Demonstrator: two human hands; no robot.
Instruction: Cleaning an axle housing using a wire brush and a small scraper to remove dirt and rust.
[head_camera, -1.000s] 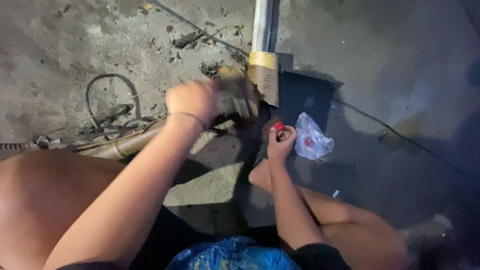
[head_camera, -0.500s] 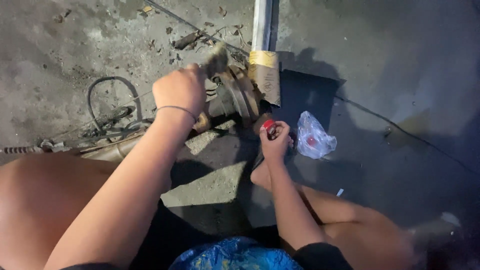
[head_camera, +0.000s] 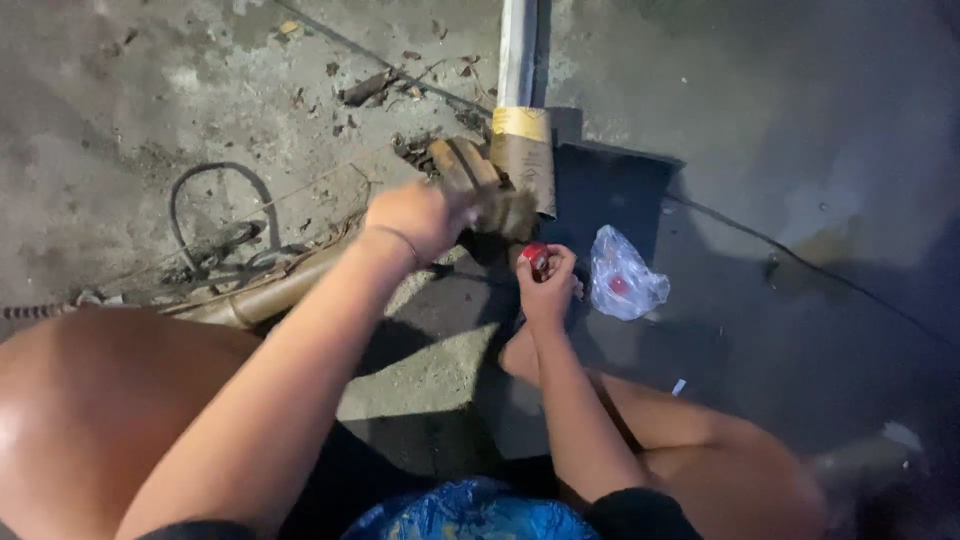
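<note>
**Both hands at the rusty fitting, red piece pinched below it**

Head view, looking straight down past my knees at the concrete floor.

- My left hand sits just above frame centre, closed over a blurred brownish tool or rag whose far end lies against the rusty round fitting at its 1 o'clock. The blur keeps me from saying what exactly is in the fist, only that the fingers are curled shut on it. Arm is stretched long so the hand bears on the fitting from my side.
- My right hand is at 4 o'clock of the left, close by but apart from it, fingertips drawn together on a small red piece. I judge it is held upright there to keep it steady just beneath the fitting.
- The fitting lies at the foot of a pale upright pipe, which wears a tan cardboard wrap; the wrap touches the fitting on its 3 o'clock side.
- A clear plastic bag with another red bit inside lies at 3 o'clock of my right hand, near enough to reach, likely parked there as the spares supply.
- A dull metal tube runs off toward 8 o'clock from the left hand; a black cable loop lies at 9 o'clock, well apart.
- A crumpled blue bag sits between my legs at 6 o'clock.
</note>
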